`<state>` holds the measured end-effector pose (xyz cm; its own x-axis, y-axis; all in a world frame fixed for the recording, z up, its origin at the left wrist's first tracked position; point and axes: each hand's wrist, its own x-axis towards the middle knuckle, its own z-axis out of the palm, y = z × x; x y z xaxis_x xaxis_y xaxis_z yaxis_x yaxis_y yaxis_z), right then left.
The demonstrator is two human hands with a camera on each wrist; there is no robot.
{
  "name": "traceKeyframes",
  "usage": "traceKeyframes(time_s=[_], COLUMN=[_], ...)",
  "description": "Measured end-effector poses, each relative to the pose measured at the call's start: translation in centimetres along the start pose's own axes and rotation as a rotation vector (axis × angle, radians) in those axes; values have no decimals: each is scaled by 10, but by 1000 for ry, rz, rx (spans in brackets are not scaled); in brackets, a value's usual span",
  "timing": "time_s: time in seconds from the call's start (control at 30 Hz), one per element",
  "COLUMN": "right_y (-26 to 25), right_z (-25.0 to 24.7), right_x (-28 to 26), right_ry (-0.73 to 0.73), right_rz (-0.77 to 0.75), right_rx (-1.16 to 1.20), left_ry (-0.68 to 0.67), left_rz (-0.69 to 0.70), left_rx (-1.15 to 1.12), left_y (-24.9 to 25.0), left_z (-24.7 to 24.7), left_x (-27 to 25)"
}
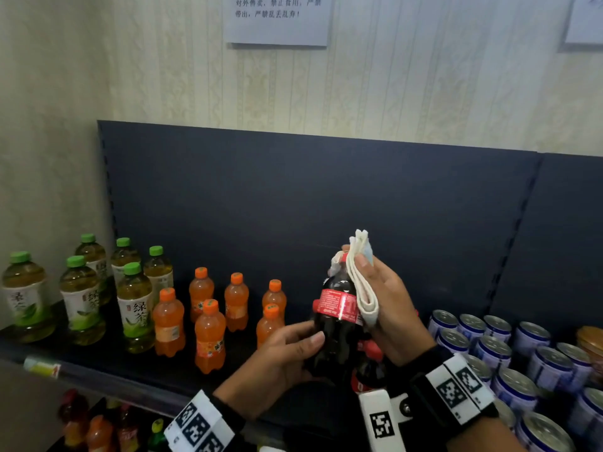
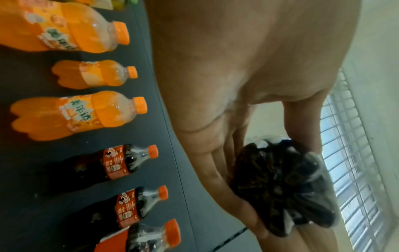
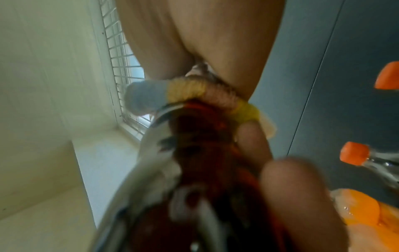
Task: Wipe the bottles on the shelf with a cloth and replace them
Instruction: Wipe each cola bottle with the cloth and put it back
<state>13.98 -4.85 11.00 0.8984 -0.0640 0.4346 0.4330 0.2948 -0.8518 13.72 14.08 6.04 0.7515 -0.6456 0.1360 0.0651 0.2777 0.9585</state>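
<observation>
left hand (image 1: 280, 357) grips the lower body of a cola bottle (image 1: 339, 321), fingers curled round it, thumb across the front; the left wrist view shows the bottle's base cupped in the fingers, likely so it stays steady off the shelf while it is rubbed. right hand (image 1: 391, 308) pinches a folded white cloth (image 1: 362, 282) with the thumb and presses it against the bottle's shoulder and red label, the cloth reaching up round the red cap; looks like mid-wipe on the upper part. the bottle is upright, lifted above the dark shelf (image 1: 130, 363), not standing on it. just behind the hands another cola bottle (image 1: 368, 373) with a red cap stands on the shelf, probably marking the slot to return to. right of it, rows of blue-and-white cans (image 1: 522, 363). left of the hands, a cluster of orange soda bottles (image 1: 208, 334), upright, near each other. further left, green tea bottles (image 1: 135, 305) with green caps. behind everything the shelf's dark back panel (image 1: 326, 197), then a wallpapered wall with a white paper notice (image 1: 277, 17). below the shelf edge more bottles show on a lower tier, too dim to name. lower body probably still unwiped.
</observation>
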Motion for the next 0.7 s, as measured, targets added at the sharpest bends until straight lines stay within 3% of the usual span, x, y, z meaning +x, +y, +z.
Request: traceKeyframes(time_s=[0.13,0.23,0.33,0.53,0.7], right_y=[-1,4,7,-4,11], right_z=[3,6,9,7,21], right_x=[-1,4,5,5,1], right_ry=[108,272,281,-8,60], right_rz=[-88,-193,-239,-81,-221], right_rx=[-126,-273,-351,-209,-287], left_ry=[-4,165,322,-8,118], left_rz=[-4,144,252,40,179], left_rx=[5,304,499,96,236], left_y=[-1,1,3,7,13], left_z=[4,12,11,-8,-1], left_x=[2,6,6,-4,1])
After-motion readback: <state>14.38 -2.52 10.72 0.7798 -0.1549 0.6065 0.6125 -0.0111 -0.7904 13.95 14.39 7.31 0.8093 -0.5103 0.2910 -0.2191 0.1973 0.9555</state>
